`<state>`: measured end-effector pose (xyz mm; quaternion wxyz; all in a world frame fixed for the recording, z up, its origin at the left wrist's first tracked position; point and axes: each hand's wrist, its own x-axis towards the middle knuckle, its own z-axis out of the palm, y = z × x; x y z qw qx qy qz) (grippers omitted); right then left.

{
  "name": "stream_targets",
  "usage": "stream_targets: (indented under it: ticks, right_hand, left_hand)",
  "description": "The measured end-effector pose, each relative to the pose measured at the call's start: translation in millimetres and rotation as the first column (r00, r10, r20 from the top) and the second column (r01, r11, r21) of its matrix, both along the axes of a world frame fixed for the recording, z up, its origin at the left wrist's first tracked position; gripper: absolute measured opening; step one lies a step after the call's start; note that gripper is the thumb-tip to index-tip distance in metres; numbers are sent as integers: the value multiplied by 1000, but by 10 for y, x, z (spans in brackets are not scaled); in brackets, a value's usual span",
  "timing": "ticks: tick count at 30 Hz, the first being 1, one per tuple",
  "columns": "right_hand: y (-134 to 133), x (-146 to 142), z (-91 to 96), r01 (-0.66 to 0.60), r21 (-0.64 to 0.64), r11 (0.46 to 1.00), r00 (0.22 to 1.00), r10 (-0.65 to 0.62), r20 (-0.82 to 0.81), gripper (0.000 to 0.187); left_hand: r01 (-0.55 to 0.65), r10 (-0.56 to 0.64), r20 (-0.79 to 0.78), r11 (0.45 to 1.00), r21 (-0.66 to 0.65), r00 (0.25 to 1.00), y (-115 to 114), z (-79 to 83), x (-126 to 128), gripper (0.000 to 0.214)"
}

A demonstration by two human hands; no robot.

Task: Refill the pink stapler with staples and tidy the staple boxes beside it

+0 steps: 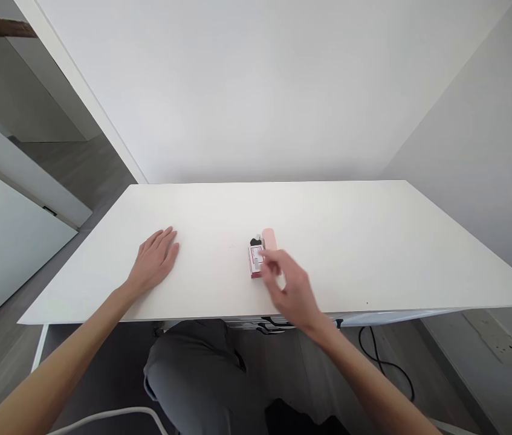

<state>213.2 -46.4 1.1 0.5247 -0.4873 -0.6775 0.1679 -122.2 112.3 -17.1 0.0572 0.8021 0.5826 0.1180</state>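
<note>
A small red-and-white box (254, 261) lies on the white table (373, 241) near the front middle. Beside it on the right lies a pale pink oblong object (269, 237), with a small black piece (256, 241) at the box's far end. My right hand (289, 289) hovers just right of the box, blurred by motion, its fingertips reaching over the box's near right side. I cannot tell whether it touches anything. My left hand (155, 260) lies flat on the table to the left, fingers stretched out, holding nothing.
The table stands against a white wall in a corner. A black cable (382, 359) runs on the floor under the table's right side. A wall socket (503, 347) sits low at the right. My knee in grey trousers (201, 368) is under the front edge.
</note>
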Motion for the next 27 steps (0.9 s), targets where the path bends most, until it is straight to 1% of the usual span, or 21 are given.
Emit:
stream_targets:
  ticks: [2,4,5,7,9,12,14,16,22,27]
  right_hand:
    - [-1,-377,65,-172,-22,985,984,173,38,28]
    - [87,-743,58,-225,-132,965,962,242,124,38]
    - [165,-904,31,-211,-198,957,955,245,169,45]
    - [371,-1154,-49,-122,-321,939,951,204,234,56]
    - [597,-1300,-133,-28,-379,925,949,143,281,63]
    - [854,-1353,-234,109,-403,909,931,49,362,67]
    - [938,-1320,-292,190,-400,897,913,-11,408,67]
    - [972,-1265,-351,241,-381,893,902,-61,427,68]
    - [1021,-1122,-502,320,-361,876,899,-161,407,70]
    - [1050,-1029,-528,338,-344,876,895,-186,406,70]
  left_hand:
    - [-25,25,2,999,22,1000,-30,-23,-17,66]
    - [-30,30,3,999,41,1000,-38,-41,2,65]
    - [-31,31,4,998,49,1000,-38,-47,12,64]
    - [-29,29,7,997,65,1000,-38,-56,24,63]
    - [-29,28,12,996,82,1000,-43,-60,23,62]
    - [-27,26,19,995,94,999,-55,-64,14,62]
    - [-28,26,25,995,94,999,-64,-65,8,61]
    - [-23,21,30,996,86,999,-72,-64,1,62]
    - [0,-3,46,998,70,999,-82,-54,-14,61]
    - [-2,0,27,998,68,1000,-79,-55,-10,62]
